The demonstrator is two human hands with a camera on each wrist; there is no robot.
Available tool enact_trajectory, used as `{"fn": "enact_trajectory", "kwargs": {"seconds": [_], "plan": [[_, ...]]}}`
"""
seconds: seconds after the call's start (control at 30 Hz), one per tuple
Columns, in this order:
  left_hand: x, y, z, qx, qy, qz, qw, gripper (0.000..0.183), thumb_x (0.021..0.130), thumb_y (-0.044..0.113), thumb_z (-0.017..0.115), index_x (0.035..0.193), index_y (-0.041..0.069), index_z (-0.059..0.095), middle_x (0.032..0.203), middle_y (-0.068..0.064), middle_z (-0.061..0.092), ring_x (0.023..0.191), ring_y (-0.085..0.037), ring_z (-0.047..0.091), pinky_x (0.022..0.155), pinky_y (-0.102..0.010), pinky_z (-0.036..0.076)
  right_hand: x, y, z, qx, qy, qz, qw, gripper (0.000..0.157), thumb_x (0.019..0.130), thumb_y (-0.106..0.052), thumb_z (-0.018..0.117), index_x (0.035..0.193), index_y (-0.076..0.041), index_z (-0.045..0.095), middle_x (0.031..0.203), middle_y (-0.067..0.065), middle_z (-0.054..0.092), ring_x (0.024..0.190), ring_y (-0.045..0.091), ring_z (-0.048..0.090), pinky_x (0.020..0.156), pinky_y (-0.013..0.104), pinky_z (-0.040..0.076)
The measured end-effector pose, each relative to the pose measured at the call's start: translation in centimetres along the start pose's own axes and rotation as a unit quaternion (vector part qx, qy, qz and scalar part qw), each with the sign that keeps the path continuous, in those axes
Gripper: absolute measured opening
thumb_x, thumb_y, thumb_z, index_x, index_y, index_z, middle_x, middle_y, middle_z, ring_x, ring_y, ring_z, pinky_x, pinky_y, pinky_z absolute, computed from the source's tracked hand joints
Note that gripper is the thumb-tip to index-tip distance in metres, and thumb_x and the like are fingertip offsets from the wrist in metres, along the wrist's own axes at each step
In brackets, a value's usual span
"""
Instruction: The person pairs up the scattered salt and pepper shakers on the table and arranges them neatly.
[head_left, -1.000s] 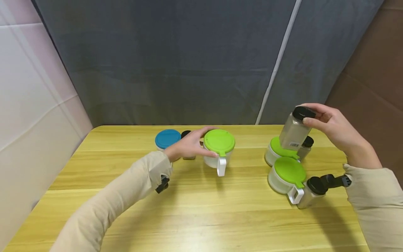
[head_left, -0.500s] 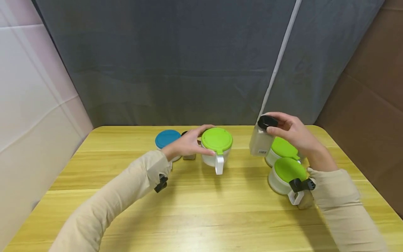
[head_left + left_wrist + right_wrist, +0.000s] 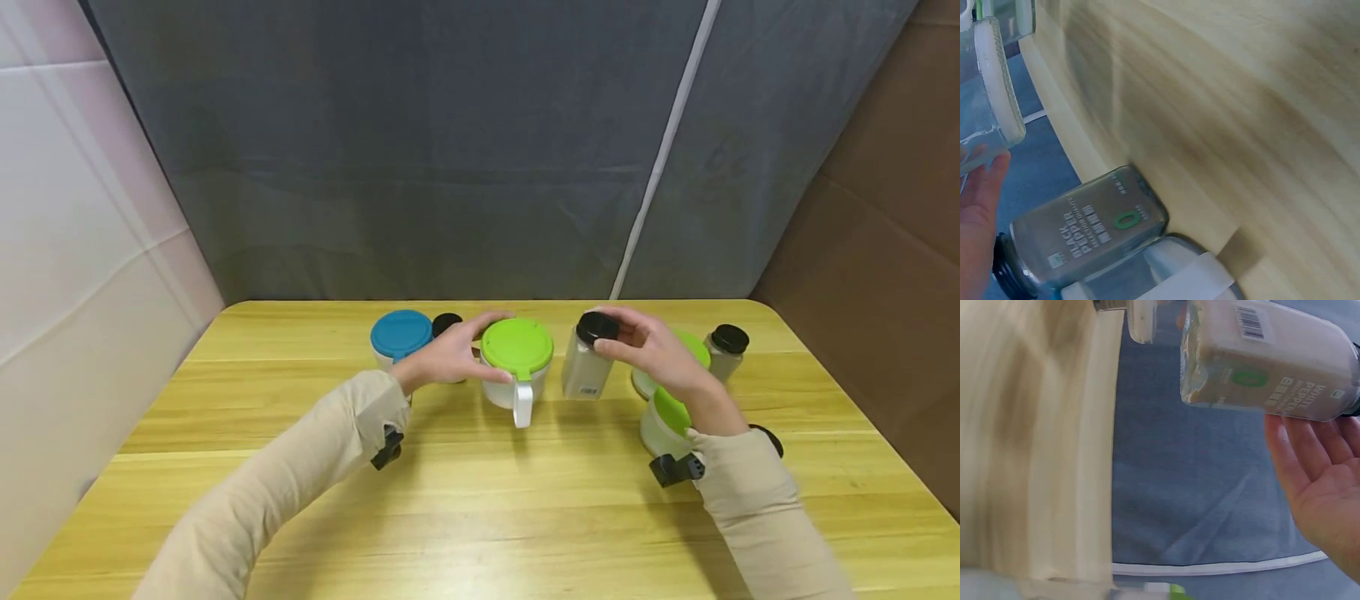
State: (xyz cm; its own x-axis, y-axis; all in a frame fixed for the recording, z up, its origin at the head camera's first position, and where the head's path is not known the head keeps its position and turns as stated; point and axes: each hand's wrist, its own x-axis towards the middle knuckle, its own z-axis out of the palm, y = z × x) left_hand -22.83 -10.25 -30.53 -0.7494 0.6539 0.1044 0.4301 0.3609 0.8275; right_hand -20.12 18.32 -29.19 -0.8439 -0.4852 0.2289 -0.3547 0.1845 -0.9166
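My left hand grips a seasoning jar with a lime-green lid, clear body and white handle. In the left wrist view the jar's base hangs off the tabletop. My right hand holds a white pepper bottle by its black cap, just right of that jar. The bottle's label faces the right wrist view, and its bottom is above the table. Left of my left hand stand a blue-lidded jar and a black pepper bottle, partly hidden by the hand in the head view.
On the right, two more green-lidded jars stand partly behind my right forearm. A black-capped bottle is beside the farther one; another black cap shows past my sleeve. A grey curtain hangs behind the wooden table.
My right hand has carried the white pepper bottle leftward and down, from above the right-hand jars to beside the held jar. My left hand and its jar have shifted only slightly.
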Motion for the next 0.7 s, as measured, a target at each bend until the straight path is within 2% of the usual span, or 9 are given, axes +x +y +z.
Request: {"fn": "enact_trajectory", "kwargs": {"seconds": [0.1,0.23,0.7], "plan": [[-0.5,0.7,0.1,0.0,-0.002,-0.001,1.0,0.076,0.074,0.012,0.072,0.135,0.002,0.028,0.126,-0.014,0.043,0.113,-0.025,0.042,0.085,-0.037,0.041,0.2,0.7,0.4,-0.005,0.0,0.016,1.0,0.043,0.085,-0.009,0.058,0.123,0.002,0.044,0.108,0.012,0.054,0.093,0.02,0.054,0.079,0.03,0.045],[-0.7,0.6,0.4,0.005,-0.001,-0.007,1.0,0.077,0.073,0.014,0.072,0.135,0.003,0.028,0.125,-0.013,0.044,0.113,-0.023,0.042,0.087,-0.037,0.039,0.3,1.8,0.7,-0.008,-0.001,0.03,1.0,0.044,0.085,-0.011,0.059,0.124,0.002,0.044,0.109,0.015,0.053,0.093,0.021,0.054,0.077,0.029,0.045],[-0.3,-0.6,1.6,-0.005,0.001,-0.012,0.9999,0.082,0.071,0.015,0.075,0.136,0.002,0.027,0.129,-0.014,0.041,0.117,-0.025,0.038,0.092,-0.037,0.035,0.5,4.7,2.1,0.024,0.007,0.073,0.997,0.049,0.084,-0.013,0.061,0.127,0.0,0.043,0.118,0.017,0.05,0.1,0.022,0.051,0.082,0.03,0.043]]}}
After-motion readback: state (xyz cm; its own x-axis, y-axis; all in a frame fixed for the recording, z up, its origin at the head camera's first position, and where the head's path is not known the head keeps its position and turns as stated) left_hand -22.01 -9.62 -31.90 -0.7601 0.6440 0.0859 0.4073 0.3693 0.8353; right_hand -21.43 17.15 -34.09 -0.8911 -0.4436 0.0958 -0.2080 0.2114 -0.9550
